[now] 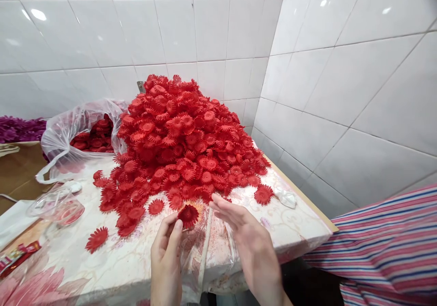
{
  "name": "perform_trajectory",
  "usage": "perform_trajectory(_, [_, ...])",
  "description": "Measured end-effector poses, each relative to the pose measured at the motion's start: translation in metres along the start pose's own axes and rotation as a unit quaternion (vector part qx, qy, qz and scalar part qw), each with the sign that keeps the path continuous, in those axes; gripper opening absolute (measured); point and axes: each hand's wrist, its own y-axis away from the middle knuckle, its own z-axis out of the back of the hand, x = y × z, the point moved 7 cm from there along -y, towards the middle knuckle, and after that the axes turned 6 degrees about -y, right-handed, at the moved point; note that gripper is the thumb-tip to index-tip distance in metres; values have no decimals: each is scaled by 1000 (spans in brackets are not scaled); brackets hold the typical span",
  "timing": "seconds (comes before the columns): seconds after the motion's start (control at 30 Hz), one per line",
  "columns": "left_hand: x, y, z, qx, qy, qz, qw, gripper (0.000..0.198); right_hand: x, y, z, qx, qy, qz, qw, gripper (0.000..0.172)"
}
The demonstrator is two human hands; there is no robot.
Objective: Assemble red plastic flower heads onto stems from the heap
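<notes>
- One red flower (pixel 188 216) is up off the bench (pixel 290 233), just in front of the heap's near edge, pinched at its rim by the left hand (pixel 166 256).
- That looks like the step in hand: a single piece taken aside and held for handling. The petals look thin and ribbed, so I'd judge anything further wants a light grip.
- The left hand is closed on it, thumb and forefinger together, wrist rising from the bench's front edge.
- The right hand (pixel 249 240) lies open beside it, fingers straight and apart, holding nothing; its fingertips point at the heap, close to the flower but clear of it.
- Behind sits the big heap of red flowers (pixel 184 137), piled into the tiled corner, with strays such as a loose flower (pixel 97 238) scattered forward.
- Left of that is a plastic bag (pixel 68 133) with more red ones inside, and a clear container (pixel 56 206) stands nearer.
- Purple flowers (pixel 18 128) lie at far left; striped cloth (pixel 385 247) hangs at right.
</notes>
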Motion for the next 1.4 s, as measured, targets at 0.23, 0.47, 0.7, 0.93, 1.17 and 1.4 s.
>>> perform_trajectory(0.23, [-11, 25, -21, 110, -73, -43, 990, 29, -10, -1, -19, 97, 425, 29, 900, 20])
perform_trajectory(0.47, [-16, 32, -23, 101, -102, -66, 987, 30, -7, -1, -21, 106, 381, 36, 918, 36])
perform_trajectory(0.7, [-17, 38, -32, 127, -83, -62, 986, 29, -31, -1, -5, 29, 159, -118, 980, 53])
perform_trajectory(0.93, [-23, 35, -31, 96, -86, -86, 988, 18, -11, 0, 4, -31, 298, 7, 954, 45])
perform_trajectory(1.17, [-21, 39, -32, 110, -73, -65, 989, 20, -4, 3, 5, -39, 305, 11, 951, 38])
perform_trajectory(1.4, [-26, 45, -29, 128, -88, -104, 982, 18, -14, 6, 4, 17, 167, -92, 981, 27])
